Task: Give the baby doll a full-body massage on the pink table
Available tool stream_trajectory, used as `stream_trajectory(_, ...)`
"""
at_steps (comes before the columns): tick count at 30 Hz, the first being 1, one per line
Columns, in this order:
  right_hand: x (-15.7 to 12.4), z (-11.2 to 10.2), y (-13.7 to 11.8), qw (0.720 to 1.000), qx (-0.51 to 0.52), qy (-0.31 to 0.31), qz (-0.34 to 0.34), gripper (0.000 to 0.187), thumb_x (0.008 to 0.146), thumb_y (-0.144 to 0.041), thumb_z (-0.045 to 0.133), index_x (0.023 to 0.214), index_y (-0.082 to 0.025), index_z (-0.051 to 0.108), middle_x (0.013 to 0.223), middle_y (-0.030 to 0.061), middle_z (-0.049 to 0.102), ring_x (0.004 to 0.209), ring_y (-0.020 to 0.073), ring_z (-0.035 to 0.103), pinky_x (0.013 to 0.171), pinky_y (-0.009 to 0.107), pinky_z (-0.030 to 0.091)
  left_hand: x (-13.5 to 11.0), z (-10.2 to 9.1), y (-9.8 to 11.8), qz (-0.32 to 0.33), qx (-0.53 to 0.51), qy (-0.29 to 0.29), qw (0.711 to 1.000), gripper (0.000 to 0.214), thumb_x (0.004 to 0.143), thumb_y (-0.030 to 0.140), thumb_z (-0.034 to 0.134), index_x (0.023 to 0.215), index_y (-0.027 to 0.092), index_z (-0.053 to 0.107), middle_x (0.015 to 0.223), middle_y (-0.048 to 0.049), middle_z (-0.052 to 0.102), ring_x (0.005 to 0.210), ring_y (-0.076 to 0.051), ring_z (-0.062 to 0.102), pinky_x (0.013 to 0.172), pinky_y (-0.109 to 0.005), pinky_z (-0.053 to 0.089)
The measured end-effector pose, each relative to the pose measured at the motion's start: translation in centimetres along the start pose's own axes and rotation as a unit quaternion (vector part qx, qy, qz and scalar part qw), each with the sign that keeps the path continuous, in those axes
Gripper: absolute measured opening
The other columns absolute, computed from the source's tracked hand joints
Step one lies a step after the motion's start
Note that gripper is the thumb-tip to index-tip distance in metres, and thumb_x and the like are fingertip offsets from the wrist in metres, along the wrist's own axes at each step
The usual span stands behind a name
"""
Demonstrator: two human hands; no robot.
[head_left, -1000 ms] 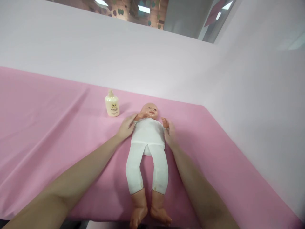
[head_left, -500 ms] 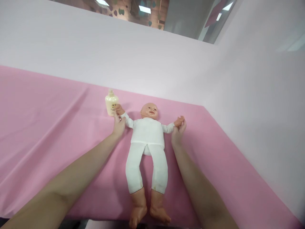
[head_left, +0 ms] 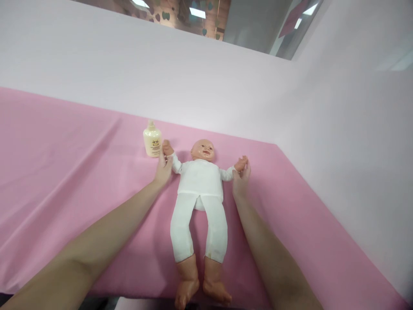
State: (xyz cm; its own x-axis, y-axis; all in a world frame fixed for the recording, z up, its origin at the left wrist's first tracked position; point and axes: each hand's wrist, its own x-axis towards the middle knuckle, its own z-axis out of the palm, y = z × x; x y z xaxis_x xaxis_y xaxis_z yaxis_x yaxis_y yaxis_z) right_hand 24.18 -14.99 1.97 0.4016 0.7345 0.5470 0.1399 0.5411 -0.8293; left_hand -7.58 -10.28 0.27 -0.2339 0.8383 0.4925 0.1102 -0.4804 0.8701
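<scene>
A baby doll (head_left: 200, 185) in white clothes lies on its back on the pink tablecloth (head_left: 64, 172), head away from me, arms spread out to both sides. My left hand (head_left: 163, 170) grips the doll's arm near its wrist, close to a cream lotion bottle (head_left: 152, 139). On the other side my right hand (head_left: 241, 178) holds the doll's other arm at the wrist. The doll's bare feet reach the table's near edge.
The lotion bottle stands upright just left of the doll's head. A white wall rises behind the table and along its right side. The pink cloth stretches far to the left with a few creases.
The doll's arms were folded at its chest a second ago; both my hands drew them outward. Since half a second ago they have barely shifted.
</scene>
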Motion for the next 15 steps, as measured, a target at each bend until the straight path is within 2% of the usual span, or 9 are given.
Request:
stream_trajectory(2, -0.4, 0.5, -0.6, 0.998, -0.023, -0.064, -0.016, 0.074, 0.083, -0.025, 0.061, 0.154, -0.027, 0.039, 0.162, 0.0088, 0.041, 0.150, 0.0239, 0.041, 0.125, 0.049, 0.034, -0.4, 0.3, 1.1, 0.046, 0.051, -0.078, 0.995, 0.063, 0.100, 0.046, 0.048, 0.158, 0.025, 0.034, 0.156, -0.0128, 0.050, 0.141, -0.028, 0.051, 0.120, -0.049, 0.041)
stream_trajectory(5, -0.9, 1.0, -0.7, 0.979, -0.095, -0.178, -0.025, 0.066, 0.084, -0.022, 0.058, 0.150, -0.027, 0.050, 0.152, 0.0063, 0.054, 0.142, 0.0245, 0.050, 0.123, 0.047, 0.039, -0.8, 0.7, 1.8, 0.121, 0.159, -0.203, 0.958, 0.055, 0.101, 0.045, 0.046, 0.151, 0.023, 0.048, 0.150, -0.0121, 0.057, 0.139, -0.030, 0.051, 0.122, -0.053, 0.037)
stream_trajectory(8, -1.2, 1.1, -0.7, 0.949, -0.172, -0.252, -0.074, 0.064, 0.079, -0.011, 0.053, 0.139, -0.030, 0.063, 0.139, 0.0024, 0.065, 0.134, 0.0241, 0.056, 0.122, 0.045, 0.039, -1.2, 0.9, 1.9, 0.149, 0.227, -0.268, 0.924, 0.048, 0.102, 0.041, 0.040, 0.145, 0.025, 0.056, 0.146, -0.0102, 0.060, 0.136, -0.029, 0.053, 0.120, -0.054, 0.038)
stream_trajectory(11, -1.3, 1.2, -0.9, 0.948, -0.181, -0.243, -0.095, 0.065, 0.079, -0.009, 0.051, 0.140, -0.030, 0.062, 0.140, 0.0018, 0.065, 0.134, 0.0230, 0.056, 0.123, 0.045, 0.039, -1.4, 1.0, 2.0, 0.145, 0.231, -0.243, 0.931, 0.047, 0.103, 0.040, 0.040, 0.144, 0.024, 0.055, 0.145, -0.0112, 0.060, 0.135, -0.029, 0.053, 0.120, -0.053, 0.039)
stream_trajectory(15, -1.3, 1.2, -1.1, 0.979, -0.108, -0.166, -0.057, 0.063, 0.087, -0.020, 0.054, 0.150, -0.027, 0.049, 0.153, 0.0051, 0.054, 0.144, 0.0223, 0.048, 0.125, 0.044, 0.035, -1.2, 0.7, 1.7, 0.118, 0.155, -0.158, 0.968, 0.055, 0.101, 0.045, 0.045, 0.151, 0.021, 0.043, 0.149, -0.0152, 0.055, 0.140, -0.030, 0.049, 0.121, -0.054, 0.038)
